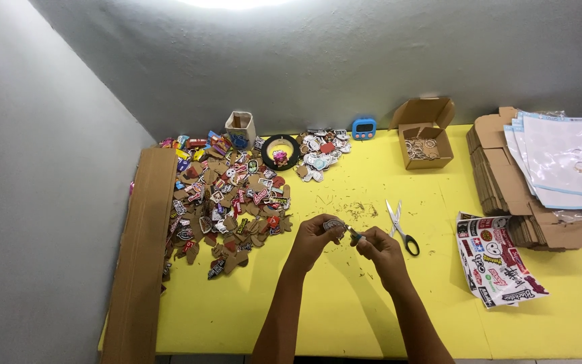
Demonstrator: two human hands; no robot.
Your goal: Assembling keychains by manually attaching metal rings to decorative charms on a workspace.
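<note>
Two bare hands meet over a yellow bench set into a corner of grey walls, lit from above. At far left, one long stack of brown cardboard strips runs along the bench edge. Beside it spreads a heap of die-cut stickers, too many to count, with one small cardboard cup, one black tape roll and a second, smaller pile of stickers behind. At centre, the left hand pinches one small sticker piece between its fingers, held above the bench; the right hand closes its fingers on a thin green-tipped tool touching that piece. One blue timer stands by the wall. One pair of scissors lies just right of the hands. One open cardboard box holds rings. One printed sticker sheet lies near one stack of flat cartons topped with clear bags.
</note>
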